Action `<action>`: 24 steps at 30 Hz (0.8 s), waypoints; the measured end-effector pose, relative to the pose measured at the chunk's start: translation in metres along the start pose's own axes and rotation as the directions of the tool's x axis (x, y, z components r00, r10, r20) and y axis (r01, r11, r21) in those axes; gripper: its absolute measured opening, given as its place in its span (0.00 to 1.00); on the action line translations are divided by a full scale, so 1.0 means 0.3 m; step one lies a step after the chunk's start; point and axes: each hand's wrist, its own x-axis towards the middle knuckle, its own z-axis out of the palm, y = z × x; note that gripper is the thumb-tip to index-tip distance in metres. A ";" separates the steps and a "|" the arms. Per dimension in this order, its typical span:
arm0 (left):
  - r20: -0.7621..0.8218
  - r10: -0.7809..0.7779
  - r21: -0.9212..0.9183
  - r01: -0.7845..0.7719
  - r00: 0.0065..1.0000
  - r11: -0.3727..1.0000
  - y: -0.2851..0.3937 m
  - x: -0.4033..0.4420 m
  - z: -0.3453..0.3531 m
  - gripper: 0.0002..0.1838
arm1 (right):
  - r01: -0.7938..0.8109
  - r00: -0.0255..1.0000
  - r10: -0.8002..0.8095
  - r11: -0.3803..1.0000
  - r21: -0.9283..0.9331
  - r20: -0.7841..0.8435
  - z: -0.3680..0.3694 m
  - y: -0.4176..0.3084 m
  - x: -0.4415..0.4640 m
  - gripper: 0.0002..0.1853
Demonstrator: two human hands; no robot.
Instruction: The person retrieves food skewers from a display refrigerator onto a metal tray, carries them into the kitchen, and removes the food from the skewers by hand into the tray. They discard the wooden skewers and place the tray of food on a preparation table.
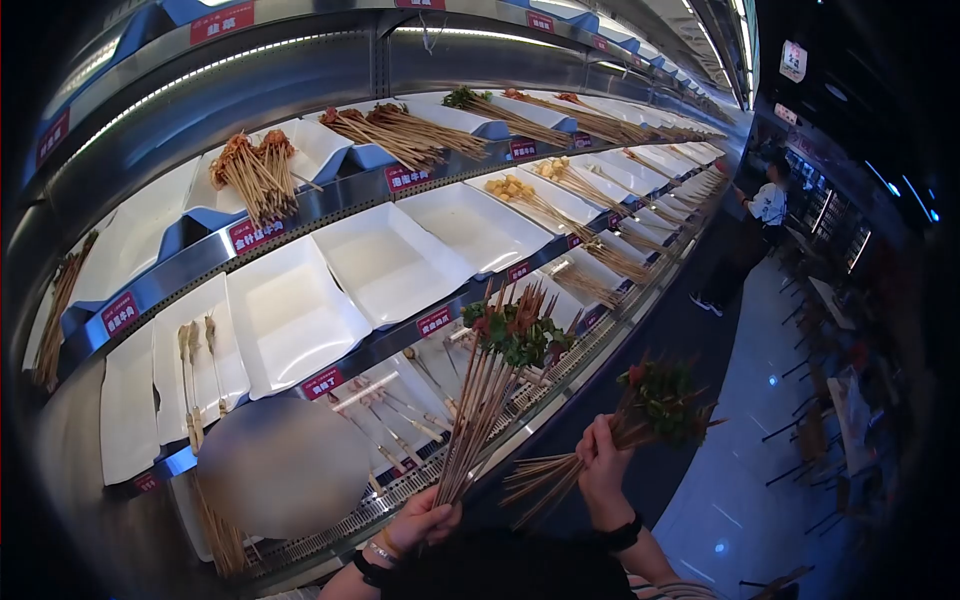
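Observation:
My left hand [424, 518] is closed round the lower ends of a bunch of skewers [480, 400], which stands nearly upright with red meat and green leaves at its top. Those tops reach in front of the lower shelf. To the right, my right hand [603, 462] grips a second bunch of skewers [665, 400] about its sticks. Its leafy, meaty end points up and right over the aisle, while the bare stick ends point left. The two bunches are apart from each other.
A refrigerated display holds tiers of white trays [390, 265] with red labels [408, 178]. Meat skewers [262, 180] lie in upper trays. The metal shelf edge [400, 500] runs beside my hands. A person [768, 205] stands farther down the aisle, near tables and stools. A blurred patch hides part of the lower shelf.

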 end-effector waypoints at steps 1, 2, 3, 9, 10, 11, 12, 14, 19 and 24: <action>0.024 -0.006 -0.035 0.007 1.000 0.999 -0.003 0.001 0.002 0.27 | 0.001 1.000 -0.001 1.000 -0.005 0.000 -0.005 -0.003 -0.002 0.04; 0.049 -0.013 -0.070 0.016 0.999 0.997 -0.006 0.002 0.003 0.28 | 0.005 1.000 -0.005 1.000 -0.005 -0.007 -0.008 -0.004 -0.003 0.04; 0.054 -0.018 -0.068 0.022 0.998 0.997 -0.009 0.004 0.001 0.28 | 0.002 1.000 -0.002 1.000 0.007 -0.019 -0.008 -0.003 -0.004 0.04; 0.091 -0.033 -0.266 0.056 0.995 0.962 -0.030 0.002 -0.016 0.29 | 0.005 1.000 -0.005 1.000 0.019 -0.002 -0.021 0.000 -0.005 0.04; 0.102 -0.028 -0.285 0.057 0.994 0.957 -0.032 -0.001 -0.022 0.28 | 0.001 1.000 -0.001 1.000 0.016 0.004 -0.019 0.001 -0.007 0.04; 0.114 -0.024 -0.303 0.057 0.993 0.951 -0.035 -0.004 -0.027 0.27 | 0.000 1.000 0.000 1.000 0.017 0.004 -0.016 0.000 -0.008 0.04; 0.113 -0.025 -0.303 0.058 0.993 0.951 -0.038 -0.008 -0.033 0.27 | 0.007 1.000 -0.007 1.000 0.002 0.017 -0.013 -0.003 -0.009 0.04; 0.121 -0.060 -0.377 0.102 0.991 0.920 -0.046 -0.016 -0.043 0.26 | 0.012 1.000 -0.011 1.000 -0.014 0.026 -0.011 -0.005 -0.010 0.05; 0.143 -0.068 -0.456 0.127 0.987 0.881 -0.067 -0.021 -0.072 0.24 | -0.020 0.998 0.019 1.000 0.009 0.052 -0.001 -0.004 -0.011 0.05; 0.177 -0.049 -0.531 0.137 0.983 0.836 -0.087 -0.025 -0.092 0.23 | -0.037 0.995 0.038 0.999 -0.017 0.087 0.011 0.006 -0.012 0.06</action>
